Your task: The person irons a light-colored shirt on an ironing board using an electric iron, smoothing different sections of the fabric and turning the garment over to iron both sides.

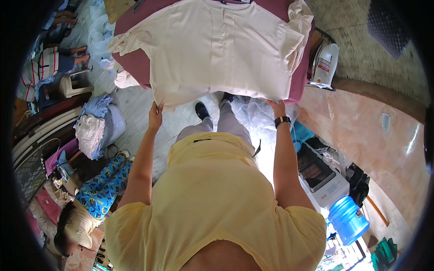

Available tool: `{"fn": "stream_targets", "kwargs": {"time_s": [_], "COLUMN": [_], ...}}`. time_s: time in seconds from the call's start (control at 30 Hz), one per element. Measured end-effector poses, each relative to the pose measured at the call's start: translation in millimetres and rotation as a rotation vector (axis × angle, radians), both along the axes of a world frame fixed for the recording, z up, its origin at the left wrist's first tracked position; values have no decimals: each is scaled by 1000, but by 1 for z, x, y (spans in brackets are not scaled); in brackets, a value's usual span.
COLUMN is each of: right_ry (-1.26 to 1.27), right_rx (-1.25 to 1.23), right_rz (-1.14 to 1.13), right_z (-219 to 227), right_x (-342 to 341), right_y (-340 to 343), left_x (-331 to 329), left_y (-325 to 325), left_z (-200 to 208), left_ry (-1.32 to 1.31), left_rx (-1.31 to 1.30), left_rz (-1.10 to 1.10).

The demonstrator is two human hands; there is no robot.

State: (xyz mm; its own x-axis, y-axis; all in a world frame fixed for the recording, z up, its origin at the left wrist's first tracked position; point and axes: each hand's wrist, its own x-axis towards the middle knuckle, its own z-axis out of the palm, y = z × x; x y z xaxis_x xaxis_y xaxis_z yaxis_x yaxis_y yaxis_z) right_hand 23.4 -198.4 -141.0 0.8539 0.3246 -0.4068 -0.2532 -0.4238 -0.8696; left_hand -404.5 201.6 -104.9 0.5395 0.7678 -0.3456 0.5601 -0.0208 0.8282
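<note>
A cream buttoned blouse (pixel 194 49) lies spread over a maroon-covered ironing table (pixel 131 61), its short row of buttons facing up. Its lower hem hangs over the near edge. At the hem's left corner, my left hand (pixel 155 115) pinches the cloth between thumb and fingers. My right hand (pixel 276 107) has the right corner of the hem in its fingers, with a dark watch on that wrist. The hem is stretched between both hands. Gathered sleeves rest at the table's two sides, the left one partly hanging down.
A white iron (pixel 324 65) stands on a rest at the table's right edge. Bundled blue and white cloth (pixel 97 124) sits at left. A person in patterned blue trousers (pixel 97 194) is at lower left, others at upper left. A blue water jug (pixel 348 220) stands lower right.
</note>
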Motion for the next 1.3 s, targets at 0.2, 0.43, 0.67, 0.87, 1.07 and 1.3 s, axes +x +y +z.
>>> {"fn": "stream_targets", "kwargs": {"time_s": [0.2, 0.43, 0.67, 0.87, 1.07, 1.3], "right_ry": [-6, -3, -661, -505, -301, -174], "right_rx": [-319, 0, -260, -201, -10, -10], "right_rz": [426, 139, 37, 20, -116, -77], "right_z": [78, 173, 88, 56, 60, 48], "right_x": [-5, 109, 122, 16, -22, -23], "right_y": [-6, 96, 43, 0, 33, 13], "left_x": [31, 141, 125, 114, 109, 99], "left_y": [29, 155, 161, 125, 139, 146], "left_z": [107, 138, 70, 84, 91, 65], "left_ry": [-272, -457, -451, -167, -76, -421], "left_rx": [-165, -414, -151, 194, 109, 156], "left_rz": [57, 225, -126, -372, -370, -227]}}
